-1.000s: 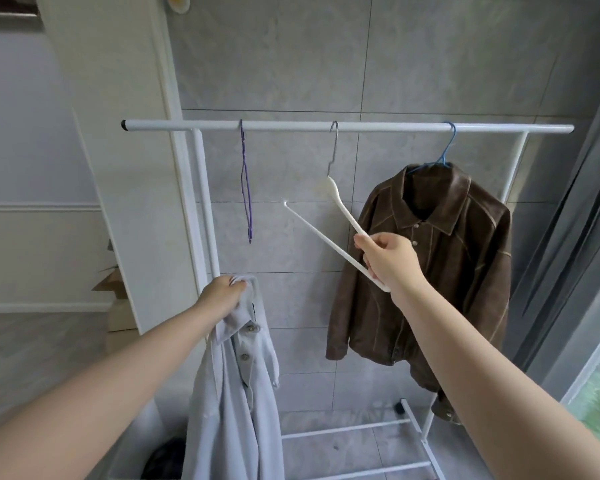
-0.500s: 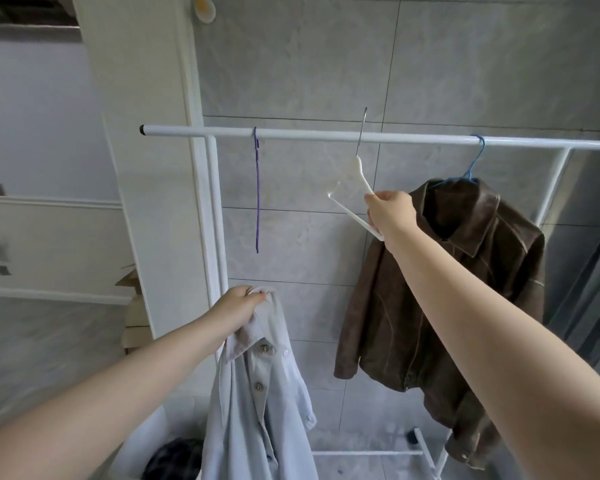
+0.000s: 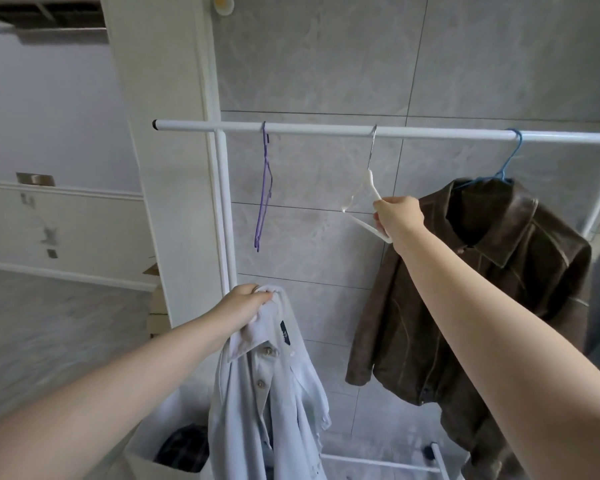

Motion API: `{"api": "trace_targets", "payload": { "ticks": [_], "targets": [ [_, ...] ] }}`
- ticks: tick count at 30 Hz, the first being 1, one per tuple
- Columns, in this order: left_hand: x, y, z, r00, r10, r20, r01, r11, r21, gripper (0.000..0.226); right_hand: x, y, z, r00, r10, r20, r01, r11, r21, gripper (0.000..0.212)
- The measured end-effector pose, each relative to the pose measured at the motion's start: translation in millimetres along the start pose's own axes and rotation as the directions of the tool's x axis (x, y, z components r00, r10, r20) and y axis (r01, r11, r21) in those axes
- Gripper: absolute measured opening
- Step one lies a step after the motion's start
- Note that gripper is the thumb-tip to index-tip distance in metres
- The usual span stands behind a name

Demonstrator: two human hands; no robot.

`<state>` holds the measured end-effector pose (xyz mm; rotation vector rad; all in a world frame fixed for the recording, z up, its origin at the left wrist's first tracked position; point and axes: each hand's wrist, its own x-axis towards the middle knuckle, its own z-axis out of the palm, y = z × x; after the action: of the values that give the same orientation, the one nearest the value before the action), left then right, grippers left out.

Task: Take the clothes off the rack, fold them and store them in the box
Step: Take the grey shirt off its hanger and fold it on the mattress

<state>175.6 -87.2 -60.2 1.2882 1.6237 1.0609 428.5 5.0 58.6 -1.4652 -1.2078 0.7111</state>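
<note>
text: none legible | shirt (image 3: 267, 393) neck label (image 3: 284, 332): too blurry

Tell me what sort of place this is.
Probably a home laundry or drying corner: a white clothes rack against a grey tiled wall, a brown leather jacket hanging on it, bare hangers alongside.

White clothes rack (image 3: 326, 128), top rail horizontal. Three hangers hooked on it: purple wire hanger (image 3: 264, 188), bare, well left of the right hand's fingers (image 3: 381, 211); white plastic hanger (image 3: 368, 188), bare, tilted, its arm in those fingers; blue hanger (image 3: 510, 161) right of them, carrying brown leather jacket (image 3: 482, 306).
</note>
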Motion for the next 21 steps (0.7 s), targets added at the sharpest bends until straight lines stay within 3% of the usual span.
{"api": "trace_targets", "payload": {
  "ticks": [5, 7, 9, 11, 13, 15, 17, 19, 21],
  "targets": [
    [-5, 5, 2, 1.000, -0.005, -0.015, 0.005, 1.000, 0.013, 0.033, -2, 8, -2, 0.995, -0.090, 0.049, 0.096, 0.983, -0.156, 0.016],
    [-8, 6, 0, 0.999, 0.003, -0.039, -0.002, 1.000, 0.021, 0.028, -7, 13, 0, 0.990, -0.134, 0.036, 0.137, 0.907, -0.398, 0.042],
    [-11, 6, -2, 0.995, 0.004, -0.102, -0.002, 1.000, 0.024, 0.022, -20, 19, 4, 0.950, -0.308, -0.044, 0.243, 0.825, -0.511, 0.065],
    [-14, 6, -5, 0.986, 0.008, -0.164, -0.005, 1.000, 0.017, 0.027, -39, 19, 9, 0.837, -0.534, -0.119, 0.459, 0.804, -0.379, 0.062],
    [-19, 7, -10, 0.978, 0.036, -0.207, -0.032, 0.999, 0.020, 0.015, -60, 18, 17, 0.727, -0.676, -0.124, 0.661, 0.737, -0.142, 0.047],
    [-23, 7, -17, 0.968, 0.076, -0.238, -0.073, 0.997, 0.021, 0.022, -82, 19, 33, 0.689, -0.723, 0.057, 0.722, 0.691, 0.035, 0.035],
    [-30, 4, -25, 0.953, 0.088, -0.290, -0.085, 0.996, 0.021, 0.010, -102, 33, 59, 0.639, -0.685, 0.349, 0.694, 0.710, 0.122, 0.031],
    [-42, -1, -35, 0.935, 0.094, -0.342, -0.104, 0.995, -0.011, 0.020, -124, 55, 89, 0.524, -0.606, 0.598, 0.660, 0.733, 0.165, 0.034],
    [-59, -5, -46, 0.918, 0.111, -0.380, -0.128, 0.992, -0.020, 0.028, -142, 84, 118, 0.437, -0.574, 0.693, 0.668, 0.723, 0.177, 0.036]
  ]
}}
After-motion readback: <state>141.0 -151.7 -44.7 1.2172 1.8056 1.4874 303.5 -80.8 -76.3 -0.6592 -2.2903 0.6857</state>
